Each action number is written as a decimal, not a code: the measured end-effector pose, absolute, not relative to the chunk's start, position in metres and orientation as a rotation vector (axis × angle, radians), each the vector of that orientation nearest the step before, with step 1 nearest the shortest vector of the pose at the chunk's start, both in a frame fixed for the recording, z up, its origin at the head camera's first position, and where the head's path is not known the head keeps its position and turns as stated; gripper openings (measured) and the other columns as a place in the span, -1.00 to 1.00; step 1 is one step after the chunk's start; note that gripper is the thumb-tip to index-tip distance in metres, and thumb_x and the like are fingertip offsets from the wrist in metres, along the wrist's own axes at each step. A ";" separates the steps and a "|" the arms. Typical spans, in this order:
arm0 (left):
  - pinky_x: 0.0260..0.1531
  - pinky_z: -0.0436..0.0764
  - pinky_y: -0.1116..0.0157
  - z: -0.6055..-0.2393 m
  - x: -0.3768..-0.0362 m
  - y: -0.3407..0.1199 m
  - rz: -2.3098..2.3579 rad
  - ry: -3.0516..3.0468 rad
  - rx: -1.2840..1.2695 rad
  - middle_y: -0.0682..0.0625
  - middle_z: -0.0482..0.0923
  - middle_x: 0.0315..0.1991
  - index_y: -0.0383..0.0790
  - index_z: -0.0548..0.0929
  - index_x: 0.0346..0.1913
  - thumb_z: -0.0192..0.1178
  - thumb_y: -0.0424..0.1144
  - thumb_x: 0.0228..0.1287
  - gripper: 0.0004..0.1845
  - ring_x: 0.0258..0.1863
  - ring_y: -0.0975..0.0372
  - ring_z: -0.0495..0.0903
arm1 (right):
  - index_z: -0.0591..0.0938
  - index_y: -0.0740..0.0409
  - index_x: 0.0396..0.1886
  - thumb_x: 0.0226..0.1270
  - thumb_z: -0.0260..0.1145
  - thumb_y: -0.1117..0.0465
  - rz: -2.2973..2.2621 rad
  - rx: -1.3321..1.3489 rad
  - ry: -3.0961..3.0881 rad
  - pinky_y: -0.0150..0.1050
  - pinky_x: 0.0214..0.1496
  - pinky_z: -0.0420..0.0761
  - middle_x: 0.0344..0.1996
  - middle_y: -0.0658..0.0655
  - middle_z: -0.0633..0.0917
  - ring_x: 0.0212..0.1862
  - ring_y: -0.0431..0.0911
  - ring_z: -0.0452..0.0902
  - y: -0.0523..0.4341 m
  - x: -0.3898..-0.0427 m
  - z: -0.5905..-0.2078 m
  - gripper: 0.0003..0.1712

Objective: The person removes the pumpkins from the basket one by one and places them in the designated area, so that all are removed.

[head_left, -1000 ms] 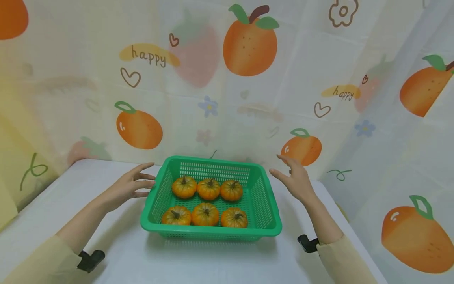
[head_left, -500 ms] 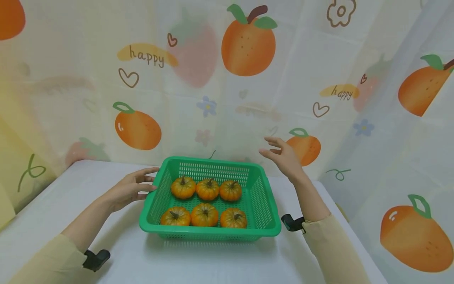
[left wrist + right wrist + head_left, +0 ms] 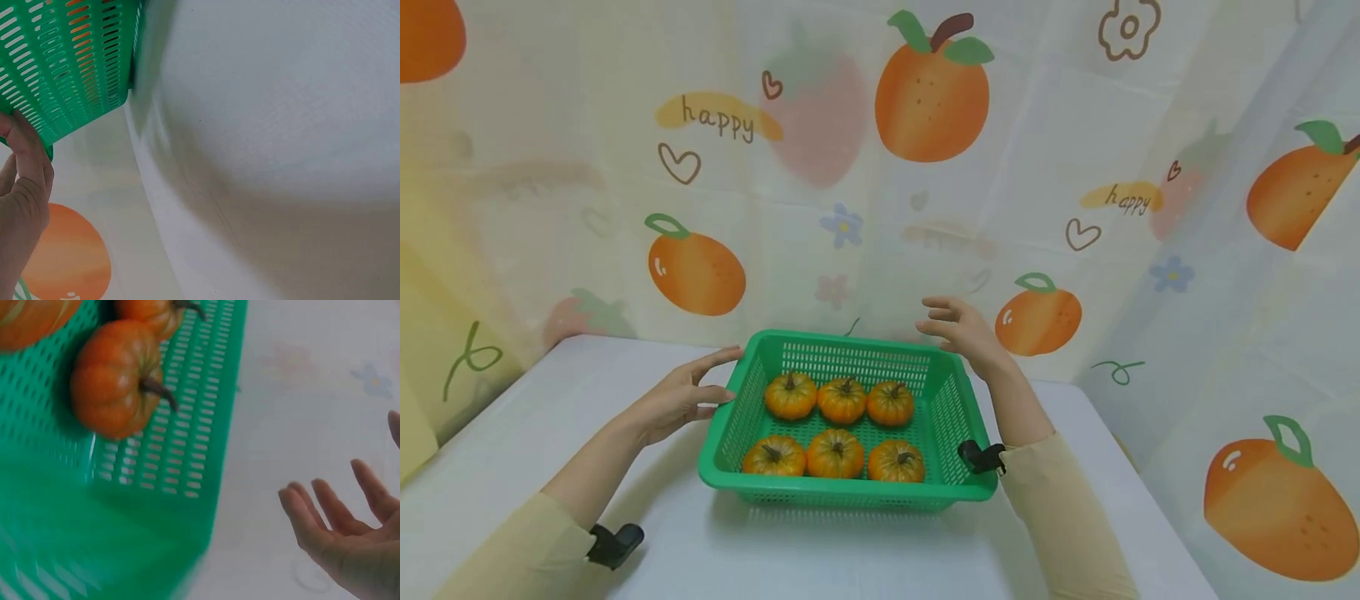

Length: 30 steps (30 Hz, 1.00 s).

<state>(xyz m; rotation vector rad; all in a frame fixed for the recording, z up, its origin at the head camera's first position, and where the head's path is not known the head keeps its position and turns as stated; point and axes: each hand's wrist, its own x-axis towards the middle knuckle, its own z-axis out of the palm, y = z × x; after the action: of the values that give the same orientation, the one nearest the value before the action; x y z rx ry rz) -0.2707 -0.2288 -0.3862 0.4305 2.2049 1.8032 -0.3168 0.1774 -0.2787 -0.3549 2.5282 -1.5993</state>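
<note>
Since the earlier frames, the right hand (image 3: 958, 329) has risen from beside the basket's right wall and crossed inward over its far right corner; the left hand (image 3: 681, 396) has stayed at the left rim.

Head view: a green basket (image 3: 964, 492) sits mid-table and holds six small pumpkins (image 3: 837, 452) in two rows of three. Left hand at 9 o'clock of the basket, fingers relaxed, fingertips touching the rim. Right hand at 1 o'clock, above the rim, fingers spread, grasping nothing.

Left wrist view: fingers (image 3: 28, 159) rest against the basket's slotted wall (image 3: 69, 62), not curled round it; white table (image 3: 281, 125) beyond.

Right wrist view: palm (image 3: 353, 550) released and apart from the basket wall (image 3: 181, 450); one pumpkin (image 3: 112, 378) lies inside.

Progress, as judged: pumpkins lie loaded in the basket; neither hand grips it, and the basket rests on the table.
</note>
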 end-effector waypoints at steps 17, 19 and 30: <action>0.01 0.62 0.19 -0.394 -0.277 -0.231 1.837 2.061 0.442 0.04 -0.34 0.53 -0.13 0.08 0.44 0.12 -0.27 0.25 -0.28 0.06 0.40 0.52 | 0.43 -0.11 0.23 0.15 0.36 0.15 -1.393 -0.195 2.358 0.28 0.33 0.25 0.33 0.16 0.39 0.35 0.20 0.25 0.166 -0.346 -0.320 -0.39; 0.00 0.63 0.16 -0.394 -0.277 -0.231 1.848 2.044 0.437 0.05 -0.35 0.53 -0.13 0.07 0.44 0.12 -0.28 0.26 -0.28 0.06 0.39 0.53 | 0.46 -0.12 0.21 0.11 0.38 0.14 -1.355 -0.178 2.368 0.30 0.32 0.24 0.30 0.15 0.42 0.36 0.20 0.23 0.164 -0.347 -0.323 -0.38; -0.02 0.64 0.16 -0.394 -0.276 -0.229 1.897 2.006 0.441 0.03 -0.40 0.53 -0.17 0.07 0.44 0.10 -0.32 0.26 -0.29 0.06 0.40 0.53 | 0.46 -0.12 0.21 0.08 0.40 0.19 -1.181 -0.123 2.344 0.33 0.28 0.27 0.35 0.14 0.33 0.37 0.29 0.17 0.162 -0.353 -0.337 -0.36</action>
<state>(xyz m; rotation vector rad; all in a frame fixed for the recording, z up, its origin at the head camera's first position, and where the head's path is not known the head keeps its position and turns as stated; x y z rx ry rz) -0.2757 -0.2286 -0.3942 0.4414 2.0058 1.8966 -0.3525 0.1617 -0.3374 -0.1232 2.3444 -1.1806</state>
